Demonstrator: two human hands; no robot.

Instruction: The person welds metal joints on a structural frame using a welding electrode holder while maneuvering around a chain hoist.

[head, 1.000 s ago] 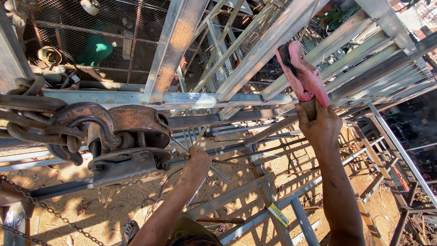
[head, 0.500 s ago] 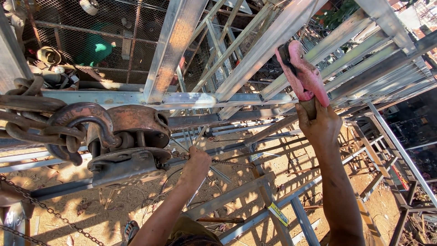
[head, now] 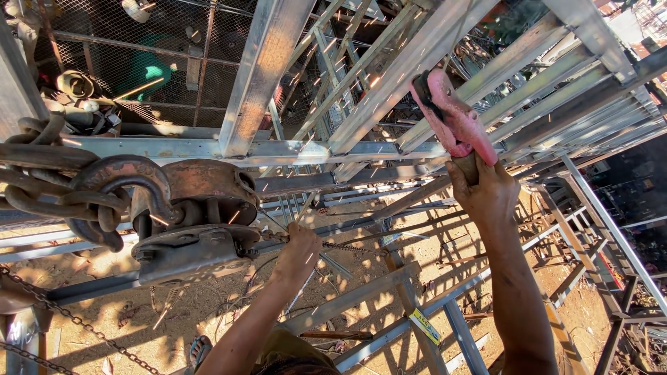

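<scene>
My right hand (head: 484,194) grips the handle of a worn pink clamp-like tool (head: 451,118) whose jaw sits on a slanted galvanised steel beam (head: 389,83). My left hand (head: 299,250) is closed on a thin chain (head: 347,248) running out of a rusty chain hoist (head: 194,222). The hoist hangs from heavy rusty chain links (head: 62,194) at the left. I look down from high up through the steel frame.
Galvanised angle bars (head: 264,62) and lattice members cross all around. A wire mesh panel (head: 139,55) stands at the upper left. A thinner chain (head: 76,319) hangs at the lower left. Sandy ground (head: 208,305) with scrap lies far below. My foot (head: 198,347) rests on a bar.
</scene>
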